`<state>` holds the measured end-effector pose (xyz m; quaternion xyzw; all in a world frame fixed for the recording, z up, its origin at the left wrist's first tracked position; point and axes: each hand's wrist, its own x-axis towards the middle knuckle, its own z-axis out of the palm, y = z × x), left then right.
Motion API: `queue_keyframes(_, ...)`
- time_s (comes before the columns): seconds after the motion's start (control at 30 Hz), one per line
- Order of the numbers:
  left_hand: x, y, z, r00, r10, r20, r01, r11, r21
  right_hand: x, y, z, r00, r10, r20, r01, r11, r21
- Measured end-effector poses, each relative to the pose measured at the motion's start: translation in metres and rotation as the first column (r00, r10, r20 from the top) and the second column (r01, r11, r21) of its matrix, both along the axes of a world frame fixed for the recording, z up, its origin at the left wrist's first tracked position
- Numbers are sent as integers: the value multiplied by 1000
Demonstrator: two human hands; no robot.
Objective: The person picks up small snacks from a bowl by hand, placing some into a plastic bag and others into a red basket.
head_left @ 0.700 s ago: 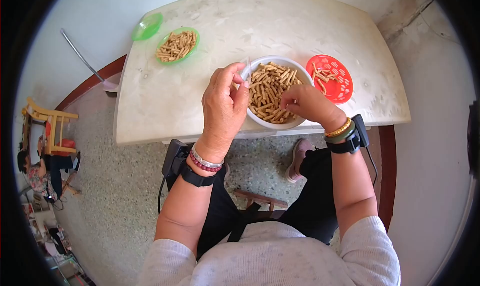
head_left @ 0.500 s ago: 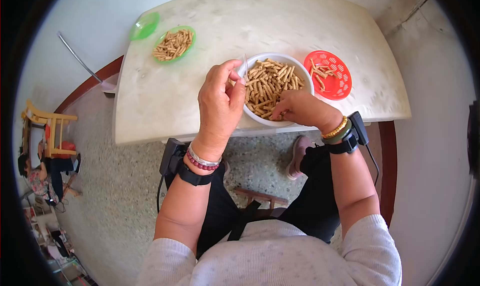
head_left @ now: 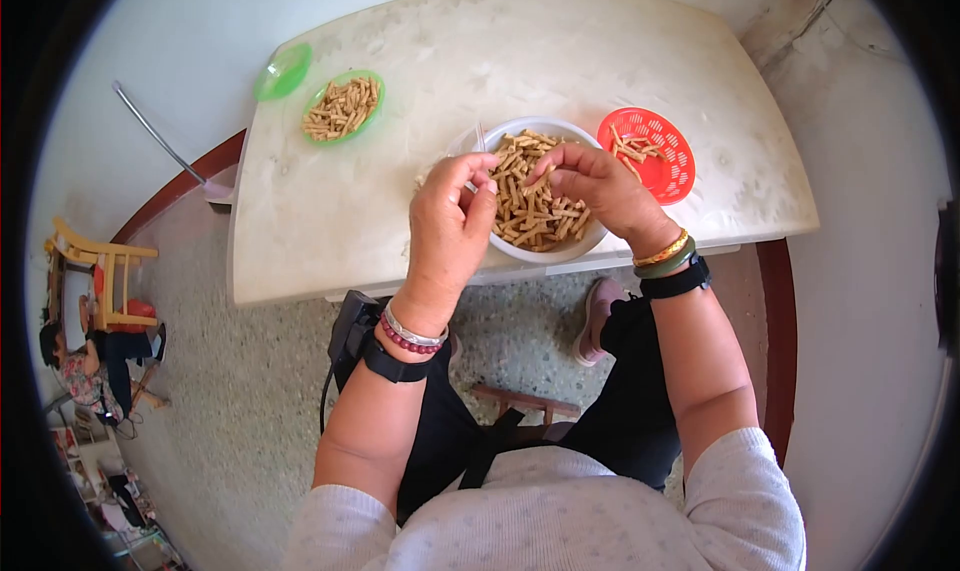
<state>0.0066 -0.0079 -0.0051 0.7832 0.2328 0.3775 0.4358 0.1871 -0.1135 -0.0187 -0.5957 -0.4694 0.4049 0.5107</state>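
Observation:
A white bowl (head_left: 592, 239) full of short brown sticks (head_left: 530, 211) stands near the table's front edge. At its left rim is my left hand (head_left: 452, 216), thumb and forefinger pinching a clear, thin item that looks like a plastic bag (head_left: 468, 141). Over the right part of the bowl, my right hand (head_left: 603, 191) is closed in a pinch on a brown stick (head_left: 541, 177). Right of the bowl, a red basket (head_left: 683, 171) holds several sticks. On the left, a green plate (head_left: 376, 111) carries a pile of the same sticks.
An empty green dish (head_left: 284, 71) lies at the table's (head_left: 330, 231) back left corner. A wooden chair (head_left: 125, 281) and a seated person (head_left: 90, 371) are at the far left. Below the table is a small wooden stool (head_left: 525, 401); a long-handled dustpan (head_left: 216, 191) leans by the wall.
My right hand has risen from the sticks in the bowl and moved toward my left hand, with a stick now in its fingers. The view has shifted slightly.

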Motion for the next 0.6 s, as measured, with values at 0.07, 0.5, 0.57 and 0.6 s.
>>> queue_keyframes(0.07, 3, -4, -2, 999, -46, 21, 47, 998, -43, 2, -3, 4, 893, -7, -449, 12, 1000, 10)
queue_keyframes(0.5, 13, -16, -5, 991, -132, 29, 134, 984, -118, -7, -9, 10, 865, 6, -502, 57, 992, 110)
queue_keyframes(0.57, 14, -18, -4, 992, -124, 1, 124, 989, -79, -7, -9, 9, 864, 1, -504, 59, 993, 102)
queue_keyframes(0.6, 15, -19, -4, 993, -113, -25, 112, 993, -40, -7, -10, 9, 863, -4, -505, 59, 994, 92)
